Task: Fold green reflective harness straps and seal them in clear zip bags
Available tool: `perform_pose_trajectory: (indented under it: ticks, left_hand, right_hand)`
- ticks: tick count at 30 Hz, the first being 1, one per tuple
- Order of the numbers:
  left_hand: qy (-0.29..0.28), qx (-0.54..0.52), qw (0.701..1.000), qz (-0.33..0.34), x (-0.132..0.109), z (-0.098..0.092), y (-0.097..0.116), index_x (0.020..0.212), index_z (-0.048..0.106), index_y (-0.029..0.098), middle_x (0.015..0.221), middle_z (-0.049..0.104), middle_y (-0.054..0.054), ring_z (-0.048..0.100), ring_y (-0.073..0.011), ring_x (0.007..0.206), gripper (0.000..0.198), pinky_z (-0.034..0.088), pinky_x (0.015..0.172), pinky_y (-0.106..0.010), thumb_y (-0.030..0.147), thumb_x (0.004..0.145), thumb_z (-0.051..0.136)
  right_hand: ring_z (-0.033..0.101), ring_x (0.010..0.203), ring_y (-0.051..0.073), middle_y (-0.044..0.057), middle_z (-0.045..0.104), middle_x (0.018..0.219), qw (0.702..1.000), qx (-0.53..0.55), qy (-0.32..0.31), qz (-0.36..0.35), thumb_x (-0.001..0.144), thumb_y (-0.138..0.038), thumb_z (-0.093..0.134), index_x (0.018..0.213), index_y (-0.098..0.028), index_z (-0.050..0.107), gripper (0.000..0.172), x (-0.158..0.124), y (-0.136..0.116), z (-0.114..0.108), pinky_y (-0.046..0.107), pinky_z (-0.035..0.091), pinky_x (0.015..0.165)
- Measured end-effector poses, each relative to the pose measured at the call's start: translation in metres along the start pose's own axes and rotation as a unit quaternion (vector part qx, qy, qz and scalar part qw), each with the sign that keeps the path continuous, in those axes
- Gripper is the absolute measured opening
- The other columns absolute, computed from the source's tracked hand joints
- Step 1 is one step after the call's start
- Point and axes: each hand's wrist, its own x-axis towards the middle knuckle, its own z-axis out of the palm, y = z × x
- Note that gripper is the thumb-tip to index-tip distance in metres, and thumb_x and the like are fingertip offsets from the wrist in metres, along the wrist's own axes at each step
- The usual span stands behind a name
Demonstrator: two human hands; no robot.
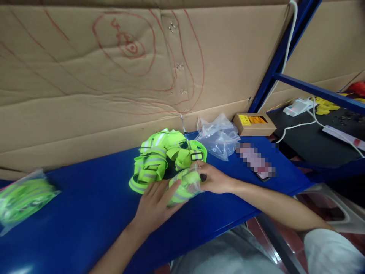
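Between my two hands is a clear plastic bag (pixel 184 185) with a folded neon-green reflective strap inside, held just above the blue table. My left hand (pixel 156 199) wraps round its left side, thumb on top. At the bag's right end, my right hand (pixel 212 178) pinches the plastic edge. Directly behind the hands lies a loose pile of neon-green reflective straps (pixel 154 158) with silver stripes and dark buckles. Part of that pile is hidden by my hands. Farther left on the table rests a filled bag of green straps (pixel 25 198).
Several crumpled clear bags (pixel 218 133) lie beside a small cardboard box (pixel 254 124) at the back right. A phone (pixel 255 161), partly blurred out, lies on the blue table (pixel 85 217). Cardboard (pixel 71 76) walls the back. A blue metal frame (pixel 313 89) and white cable stand right.
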Motion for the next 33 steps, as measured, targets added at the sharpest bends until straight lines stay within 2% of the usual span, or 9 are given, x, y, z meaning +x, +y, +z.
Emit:
perform_pose_trajectory:
  ticks: [6,13,16,19,21,26,29,31,33]
  left_hand:
    - [-0.011,0.0,0.999,-0.052,0.006,-0.003,-0.004,0.137,0.055,0.02,0.109,0.074,-0.013,0.074,-0.0293,0.093,0.061,0.057,0.079,-0.038,0.05,0.088,0.074]
    - [0.01,0.0,0.996,-0.094,0.007,-0.011,-0.012,0.145,0.051,0.021,0.112,0.077,-0.013,0.077,-0.0286,0.092,0.07,0.059,0.075,-0.035,0.052,0.086,0.075]
    - [0.007,-0.013,0.997,-0.079,0.005,-0.011,-0.016,0.143,0.054,0.021,0.111,0.077,-0.012,0.077,-0.0283,0.089,0.065,0.06,0.073,-0.035,0.051,0.089,0.072]
    - [-0.011,-0.035,0.999,-0.028,0.003,-0.009,-0.017,0.138,0.058,0.022,0.107,0.078,-0.011,0.077,-0.0258,0.089,0.044,0.061,0.075,-0.033,0.04,0.098,0.062]
    - [-0.019,-0.042,0.999,-0.014,0.004,-0.008,-0.016,0.136,0.059,0.021,0.104,0.078,-0.01,0.077,-0.0247,0.088,0.038,0.061,0.076,-0.033,0.035,0.1,0.057]
    - [-0.034,-0.064,0.996,-0.059,0.006,-0.01,-0.013,0.143,0.054,0.021,0.112,0.077,-0.013,0.077,-0.0269,0.095,0.059,0.062,0.077,-0.033,0.053,0.095,0.064]
    - [-0.042,-0.061,0.992,-0.101,0.002,-0.014,-0.025,0.141,0.055,0.025,0.114,0.077,-0.011,0.078,-0.0258,0.094,0.062,0.062,0.078,-0.031,0.057,0.09,0.069]
    - [-0.015,-0.053,0.982,-0.18,-0.003,-0.017,-0.039,0.137,0.058,0.025,0.116,0.076,-0.011,0.077,-0.0256,0.093,0.062,0.061,0.077,-0.031,0.058,0.087,0.072]
    - [0.037,-0.067,0.951,-0.298,-0.006,-0.019,-0.055,0.137,0.057,0.024,0.117,0.074,-0.011,0.076,-0.026,0.094,0.066,0.06,0.078,-0.033,0.058,0.084,0.075]
  right_hand:
    - [0.06,0.102,0.02,0.004,0.059,0.103,0.994,0.072,0.077,-0.029,0.077,-0.024,0.083,0.078,-0.018,0.073,0.012,0.002,-0.009,-0.012,0.035,0.05,0.093]
    - [0.061,0.11,0.02,0.006,0.059,0.115,0.991,0.087,0.099,0.01,0.084,-0.037,0.079,0.094,-0.02,0.07,0.022,0.006,-0.009,-0.029,0.04,0.052,0.098]
    - [0.058,0.125,0.025,0.011,0.058,0.129,0.998,0.036,0.039,-0.028,0.083,-0.037,0.081,0.107,-0.019,0.068,0.033,0.005,-0.005,-0.023,0.043,0.048,0.107]
    - [0.049,0.14,0.032,0.017,0.051,0.145,0.996,-0.032,-0.047,-0.07,0.076,-0.034,0.087,0.115,-0.017,0.068,0.047,0.003,-0.001,-0.012,0.047,0.042,0.114]
    - [0.052,0.137,0.032,0.016,0.053,0.143,0.995,-0.045,-0.041,-0.079,0.076,-0.031,0.086,0.114,-0.017,0.069,0.044,0.001,-0.002,-0.005,0.047,0.043,0.113]
    - [0.064,0.112,0.025,0.01,0.064,0.118,0.997,0.002,0.016,-0.073,0.08,-0.027,0.078,0.095,-0.018,0.073,0.018,-0.001,-0.017,-0.012,0.041,0.051,0.101]
    - [0.068,0.103,0.024,0.008,0.067,0.113,0.993,0.1,0.064,-0.008,0.079,-0.036,0.08,0.086,-0.018,0.074,0.02,0.0,-0.023,-0.036,0.041,0.055,0.094]
    - [0.07,0.096,0.025,0.008,0.071,0.107,0.97,0.179,0.159,0.049,0.079,-0.047,0.08,0.092,-0.019,0.075,0.031,0.001,-0.021,-0.055,0.041,0.059,0.086]
    - [0.071,0.098,0.027,0.01,0.072,0.107,0.926,0.213,0.304,0.065,0.083,-0.057,0.073,0.108,-0.02,0.073,0.044,0.005,-0.016,-0.071,0.042,0.061,0.083]
